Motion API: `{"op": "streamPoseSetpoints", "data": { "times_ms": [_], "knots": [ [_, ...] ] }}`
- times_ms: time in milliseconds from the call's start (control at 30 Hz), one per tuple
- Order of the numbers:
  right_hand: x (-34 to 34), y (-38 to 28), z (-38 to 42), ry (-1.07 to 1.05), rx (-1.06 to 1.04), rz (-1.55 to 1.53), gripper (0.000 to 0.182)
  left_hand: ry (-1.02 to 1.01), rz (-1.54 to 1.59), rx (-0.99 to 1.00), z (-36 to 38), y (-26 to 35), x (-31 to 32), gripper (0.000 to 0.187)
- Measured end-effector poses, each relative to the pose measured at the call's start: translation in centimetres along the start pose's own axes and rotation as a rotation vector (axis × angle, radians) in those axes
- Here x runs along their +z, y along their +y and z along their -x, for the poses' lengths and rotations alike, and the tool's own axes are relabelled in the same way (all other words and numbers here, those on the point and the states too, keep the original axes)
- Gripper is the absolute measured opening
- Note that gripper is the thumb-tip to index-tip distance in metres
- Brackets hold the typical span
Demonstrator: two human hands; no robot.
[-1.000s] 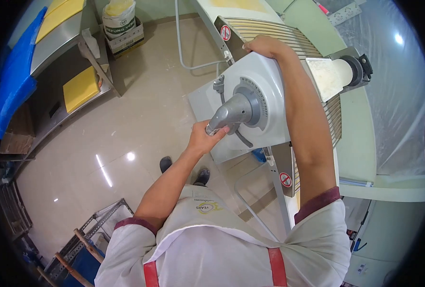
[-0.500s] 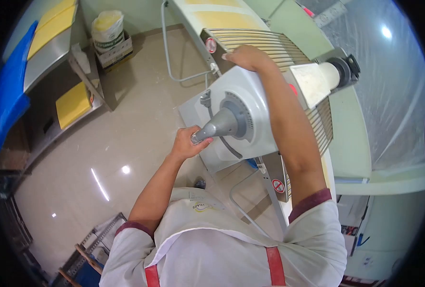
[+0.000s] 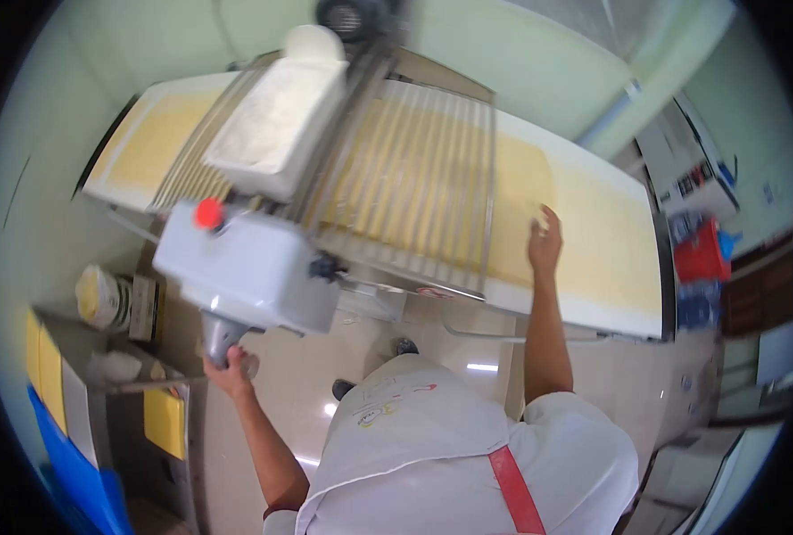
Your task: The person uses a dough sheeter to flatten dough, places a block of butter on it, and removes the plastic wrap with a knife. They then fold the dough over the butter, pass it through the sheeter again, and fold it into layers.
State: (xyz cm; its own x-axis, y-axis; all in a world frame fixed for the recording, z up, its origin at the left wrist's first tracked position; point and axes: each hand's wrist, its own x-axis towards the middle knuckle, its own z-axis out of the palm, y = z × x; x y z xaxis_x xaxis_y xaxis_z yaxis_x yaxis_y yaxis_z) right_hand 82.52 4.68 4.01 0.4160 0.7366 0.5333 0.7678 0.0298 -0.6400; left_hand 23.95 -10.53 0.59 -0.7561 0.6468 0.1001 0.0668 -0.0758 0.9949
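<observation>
A grey and white machine [image 3: 254, 267] with a red button [image 3: 208, 213] stands at left of centre. My left hand [image 3: 229, 370] is wrapped round the grey handle [image 3: 223, 334] at its near side. My right hand [image 3: 546, 239] is over the right part of the belt, its fingers apart and seemingly holding nothing. Beneath it lies a wide yellow sheet [image 3: 521, 174] on the white belt [image 3: 615, 205], running back under a metal bar guard [image 3: 414, 178]. A white tray of pale powder [image 3: 267, 125] sits on top of the machine.
More yellow sheet [image 3: 156, 138] lies on the belt's left end. At lower left are a steel table [image 3: 75, 401] with yellow slabs, a blue cloth [image 3: 75, 464] and a white sack [image 3: 102, 299]. A red container [image 3: 702, 252] is at the far right.
The view has swung round to the right along the belt. My right hand has left the machine's far side and moved over the belt's right part. My left hand still holds the handle.
</observation>
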Motion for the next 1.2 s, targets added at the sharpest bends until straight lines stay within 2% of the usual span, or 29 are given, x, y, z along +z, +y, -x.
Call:
{"op": "streamPoseSetpoints", "data": {
  "times_ms": [67, 133, 200, 267, 367, 467, 500, 533, 567, 600, 633, 733, 767, 867, 933, 1033, 1067, 1167, 1200],
  "knots": [
    [-2.3, 9.7, 1.2, 0.171, 0.504, 0.042, 0.047, -0.021, 0.015, 0.026, -0.6, -0.5, -0.5, 0.060],
    [0.3, 13.9, 4.8, -0.055, 0.448, -0.200, 0.053, -0.035, -0.023, 0.070, -0.2, 0.7, 0.0, 0.066],
    [4.3, 6.0, 7.2, -0.053, 0.532, -0.401, 0.059, -0.098, -0.021, 0.078, -0.4, 0.4, -0.5, 0.072],
    [3.9, -0.2, 7.4, -0.024, 0.761, -0.947, 0.057, -0.083, -0.074, 0.112, -0.9, 0.2, -1.0, 0.074],
    [2.9, 0.7, 6.4, -0.335, 0.662, -0.936, 0.058, -0.037, -0.138, 0.140, -0.8, 0.0, -0.5, 0.076],
    [3.5, 2.6, 2.2, -0.532, -0.127, -0.137, 0.060, -0.040, -0.228, 0.188, -0.5, 0.4, -0.4, 0.073],
    [4.0, 2.0, 0.6, -0.675, -0.202, 0.048, 0.065, -0.006, -0.199, 0.207, -0.4, 0.5, 0.0, 0.071],
    [4.7, 1.6, -0.4, -0.733, -0.322, 0.113, 0.066, -0.038, -0.181, 0.146, -0.9, -0.6, -1.3, 0.069],
    [5.7, 1.0, -1.2, -0.787, -0.451, 0.175, 0.067, 0.055, -0.156, 0.124, -0.3, -0.2, -0.6, 0.065],
    [6.8, 0.3, -1.7, -0.829, -0.588, 0.234, 0.068, 0.000, -0.201, 0.105, -0.5, -0.3, -1.4, 0.061],
    [8.0, -0.2, -1.5, -0.825, -0.653, 0.232, 0.069, -0.012, -0.199, 0.099, -0.5, -0.3, -1.5, 0.058],
    [8.3, -3.6, 0.2, -1.019, -0.900, 0.252, 0.069, 0.120, -0.296, 0.165, -0.9, -1.5, -1.8, 0.061],
    [7.7, -4.1, 0.8, -1.054, -0.953, 0.154, 0.066, 0.088, -0.262, 0.146, -0.7, -0.7, -1.4, 0.061],
    [7.0, -2.4, 1.6, -1.140, -1.099, 0.134, 0.060, 0.067, -0.190, 0.119, 0.2, 1.0, 0.3, 0.060],
    [6.1, -1.9, 0.2, -1.106, -0.851, 0.146, 0.055, 0.080, -0.164, 0.114, 0.6, 1.2, 1.0, 0.060],
    [5.2, 3.5, -2.2, -0.723, -0.410, 0.263, 0.052, 0.090, -0.138, 0.125, 0.7, 1.6, 1.2, 0.061],
    [4.6, 2.9, -2.9, -0.565, -0.290, 0.279, 0.052, 0.073, -0.121, 0.128, 0.7, 1.6, 1.2, 0.062],
    [4.9, 0.0, -3.5, -0.321, -0.309, 0.014, 0.050, 0.072, -0.104, 0.129, 0.1, 0.6, 0.6, 0.058],
    [5.3, -3.2, -2.8, -0.358, -0.293, -0.090, 0.047, 0.053, -0.095, 0.128, 0.1, 0.3, 0.6, 0.057]
  ]
}}
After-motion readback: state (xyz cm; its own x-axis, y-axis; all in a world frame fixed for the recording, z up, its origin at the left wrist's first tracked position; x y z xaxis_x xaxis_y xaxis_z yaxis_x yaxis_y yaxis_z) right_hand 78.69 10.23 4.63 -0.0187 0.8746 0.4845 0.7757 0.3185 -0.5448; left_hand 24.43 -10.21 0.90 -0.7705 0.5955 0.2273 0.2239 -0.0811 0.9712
